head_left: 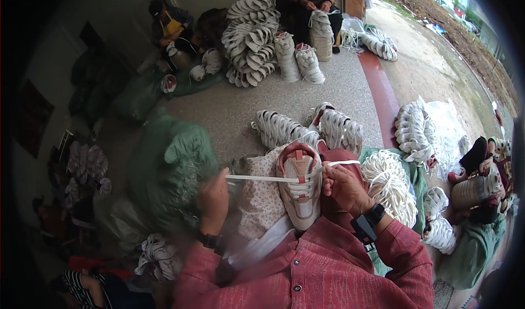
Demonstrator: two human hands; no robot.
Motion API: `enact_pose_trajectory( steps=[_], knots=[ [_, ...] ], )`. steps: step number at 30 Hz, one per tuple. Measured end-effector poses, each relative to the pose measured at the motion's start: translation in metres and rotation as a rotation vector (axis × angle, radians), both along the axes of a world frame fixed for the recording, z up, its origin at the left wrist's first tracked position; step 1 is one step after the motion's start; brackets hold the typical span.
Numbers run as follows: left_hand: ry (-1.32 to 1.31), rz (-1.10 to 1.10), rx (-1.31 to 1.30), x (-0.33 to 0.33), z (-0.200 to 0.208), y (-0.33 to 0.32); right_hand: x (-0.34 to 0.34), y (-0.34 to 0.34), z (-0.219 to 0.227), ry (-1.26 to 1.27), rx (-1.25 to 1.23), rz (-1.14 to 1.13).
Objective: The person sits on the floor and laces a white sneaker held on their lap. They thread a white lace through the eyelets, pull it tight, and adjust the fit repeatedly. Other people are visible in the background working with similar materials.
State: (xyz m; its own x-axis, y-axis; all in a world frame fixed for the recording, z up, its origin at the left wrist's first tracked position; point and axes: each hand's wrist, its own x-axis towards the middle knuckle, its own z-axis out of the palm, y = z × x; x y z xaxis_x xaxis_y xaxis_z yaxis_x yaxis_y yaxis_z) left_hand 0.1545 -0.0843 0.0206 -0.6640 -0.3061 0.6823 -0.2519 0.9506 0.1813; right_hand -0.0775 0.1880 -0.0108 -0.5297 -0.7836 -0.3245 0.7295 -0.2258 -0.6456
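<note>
A white and beige shoe upper with red lining lies upright on my lap, its toe toward me. A flat white shoelace runs through its eyelets. My left hand is closed on one stretch of the lace, pulled taut out to the left. On the other side my right hand pinches the lace beside the shoe, with a loose end sticking out above the fingers. Patterned cloth covers my lap left of the shoe.
Strung shoe uppers lie just beyond my lap. A bundle of white laces sits at my right, a green sack at my left. More uppers are heaped at the back near seated people; another person sits far right.
</note>
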Motion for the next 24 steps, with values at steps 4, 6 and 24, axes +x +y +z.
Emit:
enact_pose_trajectory(
  steps=[4,6,24],
  knots=[
    [0.16,0.025,1.321,0.006,-0.013,0.019,0.004,0.0,0.013,0.192,0.043,0.068],
    [0.435,-0.188,1.517,0.002,-0.014,0.019,0.005,0.001,0.016,0.265,0.072,-0.051],
    [1.075,-0.221,2.013,0.04,-0.087,-0.037,-0.023,0.058,-0.015,-0.045,-0.017,-0.329]
  ],
)
